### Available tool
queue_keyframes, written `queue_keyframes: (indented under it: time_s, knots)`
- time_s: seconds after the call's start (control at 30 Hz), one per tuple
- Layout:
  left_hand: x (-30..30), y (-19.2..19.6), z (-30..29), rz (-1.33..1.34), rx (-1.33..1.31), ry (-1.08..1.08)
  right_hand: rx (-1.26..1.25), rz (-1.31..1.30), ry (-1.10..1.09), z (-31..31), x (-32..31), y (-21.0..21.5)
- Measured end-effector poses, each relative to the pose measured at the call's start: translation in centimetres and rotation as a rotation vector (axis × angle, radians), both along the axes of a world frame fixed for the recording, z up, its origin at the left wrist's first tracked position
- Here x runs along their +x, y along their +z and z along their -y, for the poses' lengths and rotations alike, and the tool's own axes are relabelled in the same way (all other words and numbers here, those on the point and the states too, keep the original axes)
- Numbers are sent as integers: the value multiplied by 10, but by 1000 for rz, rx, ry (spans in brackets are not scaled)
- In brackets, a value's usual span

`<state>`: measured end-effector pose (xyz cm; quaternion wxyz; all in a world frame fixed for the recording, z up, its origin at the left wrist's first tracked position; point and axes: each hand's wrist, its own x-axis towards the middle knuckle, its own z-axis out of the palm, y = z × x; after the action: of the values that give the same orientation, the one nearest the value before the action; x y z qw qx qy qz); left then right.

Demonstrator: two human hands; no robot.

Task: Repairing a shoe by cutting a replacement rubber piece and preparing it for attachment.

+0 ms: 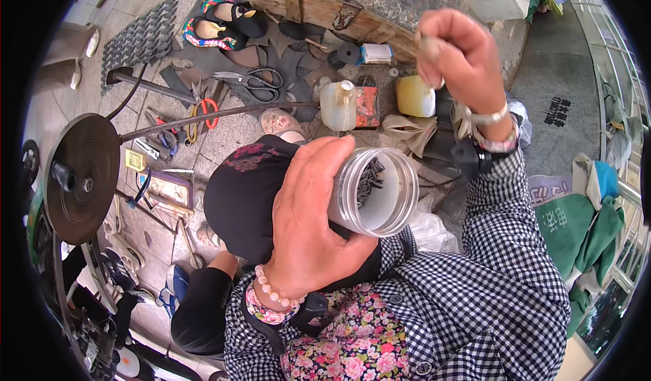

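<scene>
Your left fingers [325, 164] grasp an open, round clear-plastic jar [342, 191], small dark pieces [369, 183] remaining; right fingers [451, 27] curled, can't tell if gripping.

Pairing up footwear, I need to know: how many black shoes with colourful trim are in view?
2. At upper left, the lower shoe sits among dark scraps; the upper shoe is beside it. Others may be hidden.

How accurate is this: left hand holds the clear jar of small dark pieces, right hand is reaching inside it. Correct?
Not quite: the right hand isn't inside the clear jar. The head view shows it raised, apart from the jar. The left hand does hold the jar of small dark pieces.
</scene>
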<state>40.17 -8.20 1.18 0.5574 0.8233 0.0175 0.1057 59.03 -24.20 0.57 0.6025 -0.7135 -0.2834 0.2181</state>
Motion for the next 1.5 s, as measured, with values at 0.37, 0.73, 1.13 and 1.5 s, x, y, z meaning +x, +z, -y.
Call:
queue_keyframes:
  time_s: [0.37, 0.73, 1.13, 1.5]
  knots:
    - [-2, 0, 6, -5, 128, -31, -320, 890, 719, -11, -65, 57]
    - [-1, 0, 7, -2, 87, -4, 343, 105, 468, 4, -22, 8]
    - [0, 1, 6, -10, 77, 0, -623, 18, -671, 62, 146, -150]
    - [0, 0, 8, -13, 93, -18, -999, 114, -422, 49, 162, -150]
